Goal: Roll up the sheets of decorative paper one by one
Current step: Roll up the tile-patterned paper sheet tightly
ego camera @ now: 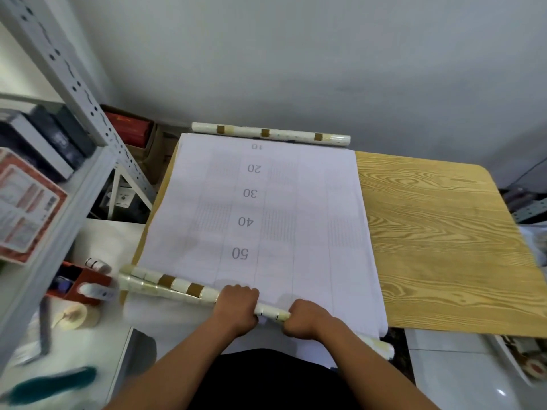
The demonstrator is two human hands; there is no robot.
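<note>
A stack of white sheets (310, 202), printed with numbers 10 to 50, lies flat on the wooden table (444, 247). At its near edge a sheet is rolled into a tube (165, 285) patterned white with brown squares, slanting from the left down toward me. My left hand (236, 309) grips the tube near its middle. My right hand (305, 319) grips it a little further right, its fingers curled round the roll. A finished roll (270, 134) lies across the far edge of the stack.
A grey metal shelf (88, 113) with boxes stands on the left. A red tape dispenser (80, 287) and a tape roll (75, 316) sit on a white surface at left. A wall runs behind the table.
</note>
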